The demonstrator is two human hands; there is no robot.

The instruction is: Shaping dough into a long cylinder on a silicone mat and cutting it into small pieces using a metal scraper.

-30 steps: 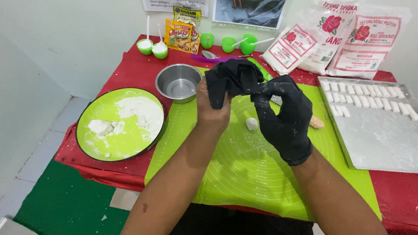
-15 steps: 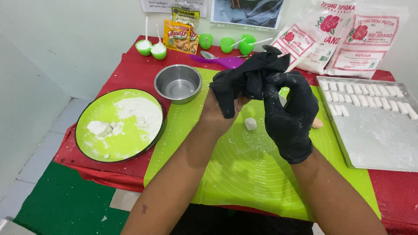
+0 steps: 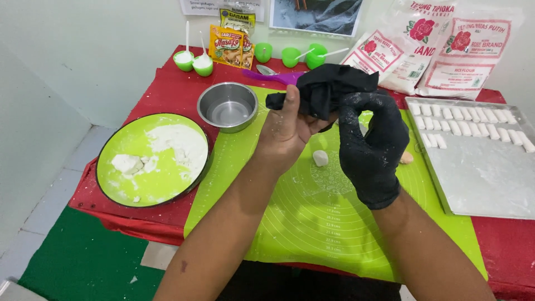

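My bare left hand (image 3: 287, 131) is raised over the green silicone mat (image 3: 312, 223), fingers closed on a crumpled black glove (image 3: 329, 89). My right hand (image 3: 372, 147) wears a flour-dusted black glove and also grips the loose glove from the right side. Below the hands, a small white dough piece (image 3: 320, 158) lies on the mat. A tan dough piece (image 3: 407, 158) shows just right of my right hand.
A green plate with flour and dough (image 3: 151, 159) sits at left, a steel bowl (image 3: 228, 106) behind it. A metal tray (image 3: 479, 167) with rows of white dough sticks lies at right. Flour bags (image 3: 446, 47), seasoning packets, small green cups and a purple spoon line the back.
The loose black glove has been pulled off my left hand and bunched up; both hands stay raised above the mat, the left hand now bare.
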